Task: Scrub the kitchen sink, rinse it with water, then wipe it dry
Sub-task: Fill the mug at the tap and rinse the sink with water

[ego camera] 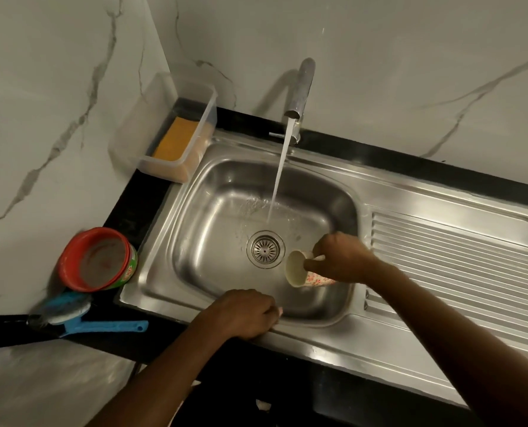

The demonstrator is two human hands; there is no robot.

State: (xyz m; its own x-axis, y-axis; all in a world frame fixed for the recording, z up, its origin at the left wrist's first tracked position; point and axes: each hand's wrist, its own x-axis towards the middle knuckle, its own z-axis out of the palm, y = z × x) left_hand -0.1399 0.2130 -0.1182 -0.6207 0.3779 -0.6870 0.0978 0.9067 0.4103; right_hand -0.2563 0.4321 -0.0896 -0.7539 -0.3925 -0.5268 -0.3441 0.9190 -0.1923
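The stainless steel sink (207, 241) fills the middle of the view, with a round drain (265, 248) in its basin. Water (279, 177) streams from the tap (299, 90) onto the basin floor just behind the drain. My right hand (342, 257) grips a paper cup (299, 269) with a floral print, tipped on its side inside the basin, its mouth facing the drain. My left hand (244, 312) rests curled on the sink's front rim, holding nothing that I can see.
A clear plastic tub (182, 124) with a yellow sponge (176, 137) stands at the back left corner. A red and green round container (98, 260) and a blue-handled brush (81, 318) lie on the black counter to the left. The ribbed drainboard (453, 257) stretches right.
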